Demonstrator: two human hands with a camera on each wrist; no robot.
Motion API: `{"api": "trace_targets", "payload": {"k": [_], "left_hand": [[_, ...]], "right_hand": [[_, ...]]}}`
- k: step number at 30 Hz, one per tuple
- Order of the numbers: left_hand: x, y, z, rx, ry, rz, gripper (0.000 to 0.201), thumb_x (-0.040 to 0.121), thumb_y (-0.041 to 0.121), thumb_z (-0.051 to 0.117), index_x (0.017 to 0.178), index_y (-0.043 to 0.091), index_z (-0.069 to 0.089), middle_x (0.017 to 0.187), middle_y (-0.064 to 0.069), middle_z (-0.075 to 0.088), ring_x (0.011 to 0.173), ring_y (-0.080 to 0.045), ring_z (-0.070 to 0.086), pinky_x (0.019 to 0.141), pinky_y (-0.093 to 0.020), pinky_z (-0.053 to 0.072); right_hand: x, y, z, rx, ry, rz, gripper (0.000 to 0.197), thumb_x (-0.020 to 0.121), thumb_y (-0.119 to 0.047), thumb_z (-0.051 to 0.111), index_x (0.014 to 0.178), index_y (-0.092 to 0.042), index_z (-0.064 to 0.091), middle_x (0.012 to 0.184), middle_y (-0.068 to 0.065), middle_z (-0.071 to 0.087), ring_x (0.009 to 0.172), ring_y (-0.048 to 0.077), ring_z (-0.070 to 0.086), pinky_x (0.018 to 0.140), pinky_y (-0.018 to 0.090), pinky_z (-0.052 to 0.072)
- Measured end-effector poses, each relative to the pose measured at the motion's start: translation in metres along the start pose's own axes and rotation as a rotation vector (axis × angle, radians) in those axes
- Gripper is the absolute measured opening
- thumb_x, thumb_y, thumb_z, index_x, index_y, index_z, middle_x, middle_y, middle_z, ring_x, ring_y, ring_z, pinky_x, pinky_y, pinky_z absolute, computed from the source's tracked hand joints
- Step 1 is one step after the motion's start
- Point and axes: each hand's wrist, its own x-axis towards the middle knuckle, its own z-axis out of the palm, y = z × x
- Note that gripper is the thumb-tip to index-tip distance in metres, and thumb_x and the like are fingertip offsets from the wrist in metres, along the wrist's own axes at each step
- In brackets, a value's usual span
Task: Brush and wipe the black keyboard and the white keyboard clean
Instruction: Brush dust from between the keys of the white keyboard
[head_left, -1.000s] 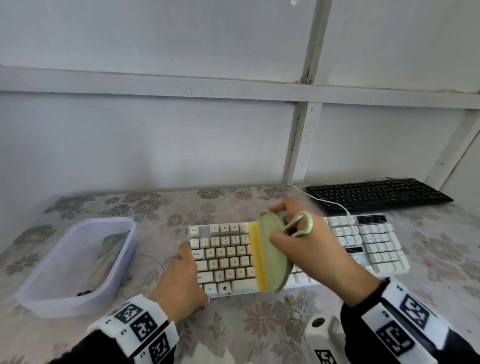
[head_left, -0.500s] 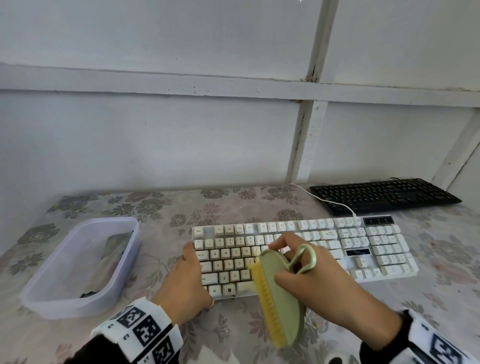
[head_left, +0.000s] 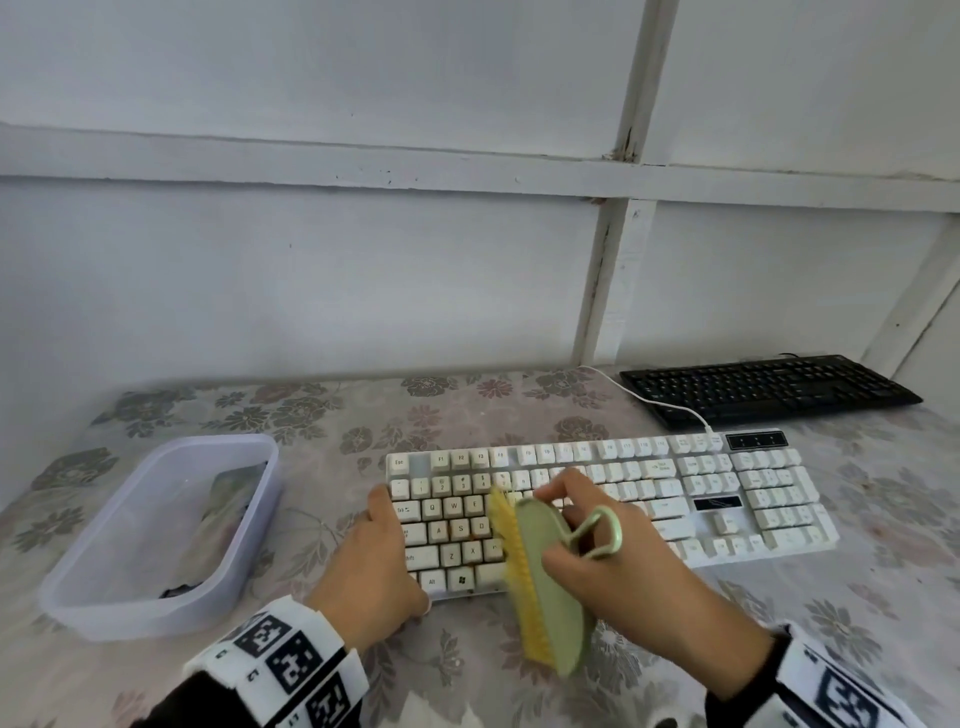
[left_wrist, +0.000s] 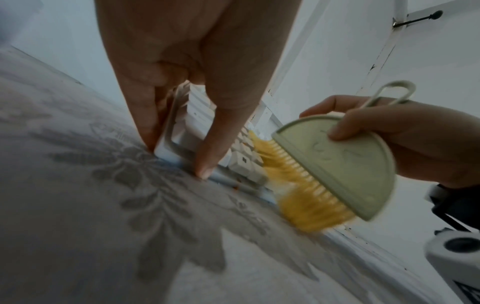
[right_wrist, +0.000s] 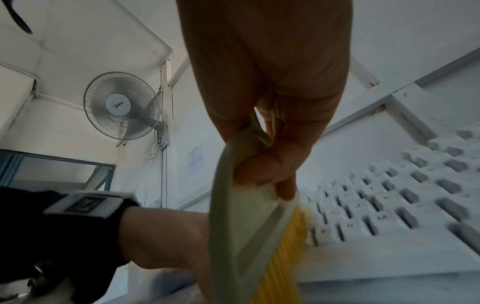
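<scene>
The white keyboard (head_left: 727, 493) lies across the middle of the flowered table, and the black keyboard (head_left: 769, 387) lies behind it at the far right. My right hand (head_left: 618, 561) grips a green brush (head_left: 550, 587) with yellow bristles by its back and loop handle. The bristles face left, over the keys left of centre and the front edge. My left hand (head_left: 374, 571) braces the keyboard's front left corner, with a straight finger along the left side and the thumb on the front edge. The left wrist view shows the brush (left_wrist: 337, 164) blurred beside that corner (left_wrist: 197, 123).
A clear plastic tub (head_left: 78, 587) stands at the left of the table with something dark and crumpled inside. A white cable (head_left: 660, 405) runs from the white keyboard toward the wall. The white panelled wall (head_left: 363, 286) closes the table's far side.
The brush swept from the upper key rows toward me past the front edge, then came back a little over the keys. My left hand stayed on the keyboard's corner.
</scene>
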Motion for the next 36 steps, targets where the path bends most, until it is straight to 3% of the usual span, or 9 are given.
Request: {"api": "trace_targets", "payload": {"k": [5,11,15,21,23,26,31,36], "left_hand": [[0.001,-0.002,0.001,-0.016,0.001,0.020,0.097,0.057,0.018,0.081,0.130,0.018,0.017,0.116,0.001,0.051,0.103,-0.015,0.054,0.083,-0.030,0.053],[0.001,-0.001,0.001,0.006,-0.002,0.005,0.101,0.057,0.018,0.082,0.132,0.017,0.015,0.116,0.000,0.051,0.103,-0.017,0.054,0.083,-0.031,0.053],[0.000,-0.001,-0.001,0.006,-0.007,0.006,0.095,0.057,0.018,0.081,0.128,0.017,0.017,0.114,-0.001,0.051,0.100,-0.017,0.055,0.079,-0.030,0.054],[0.000,0.000,-0.001,-0.003,-0.008,0.012,0.094,0.058,0.015,0.081,0.128,0.016,0.019,0.116,-0.002,0.052,0.102,-0.018,0.055,0.081,-0.028,0.052],[0.000,-0.001,-0.001,-0.004,-0.005,0.020,0.095,0.058,0.016,0.081,0.130,0.016,0.018,0.116,-0.001,0.052,0.103,-0.017,0.055,0.082,-0.029,0.052],[0.000,-0.002,0.000,-0.008,-0.013,0.014,0.098,0.058,0.017,0.081,0.131,0.018,0.015,0.116,-0.001,0.052,0.103,-0.018,0.055,0.083,-0.030,0.053],[0.000,-0.002,-0.001,-0.011,-0.013,0.018,0.097,0.057,0.017,0.081,0.129,0.018,0.017,0.114,-0.001,0.051,0.100,-0.017,0.056,0.081,-0.033,0.055],[0.001,-0.002,-0.002,-0.014,-0.029,0.007,0.095,0.056,0.017,0.081,0.127,0.019,0.018,0.115,-0.001,0.051,0.101,-0.019,0.055,0.083,-0.034,0.053]], "right_hand": [[-0.004,-0.016,-0.016,0.047,-0.008,0.021,0.027,0.081,-0.011,0.054,0.095,-0.034,0.054,0.073,0.007,0.060,0.054,0.012,0.045,0.047,0.025,0.036],[0.032,-0.035,-0.022,0.103,0.268,-0.065,0.031,0.081,-0.008,0.054,0.104,-0.028,0.053,0.079,0.012,0.064,0.051,0.012,0.049,0.043,0.023,0.042],[0.040,-0.028,-0.008,-0.002,0.200,-0.061,0.029,0.084,-0.010,0.051,0.109,-0.026,0.049,0.077,0.010,0.065,0.048,0.008,0.048,0.040,0.018,0.036],[0.009,-0.014,0.013,-0.026,0.052,-0.071,0.023,0.088,-0.010,0.049,0.104,-0.026,0.045,0.057,-0.001,0.051,0.043,0.006,0.042,0.041,0.017,0.032],[0.005,-0.016,0.010,-0.033,0.016,-0.041,0.021,0.088,-0.011,0.049,0.102,-0.026,0.046,0.059,-0.002,0.052,0.044,0.006,0.040,0.041,0.017,0.031],[0.010,-0.026,-0.003,0.021,0.059,-0.019,0.022,0.086,-0.012,0.051,0.103,-0.025,0.050,0.073,0.001,0.061,0.048,0.006,0.046,0.041,0.018,0.036],[0.037,-0.034,-0.007,-0.015,0.227,-0.090,0.029,0.084,-0.010,0.049,0.109,-0.024,0.049,0.067,0.004,0.060,0.042,0.006,0.043,0.039,0.017,0.033],[0.025,-0.019,0.009,-0.031,0.123,-0.057,0.022,0.087,-0.008,0.049,0.103,-0.022,0.047,0.057,-0.003,0.049,0.038,0.005,0.040,0.038,0.016,0.031]]}}
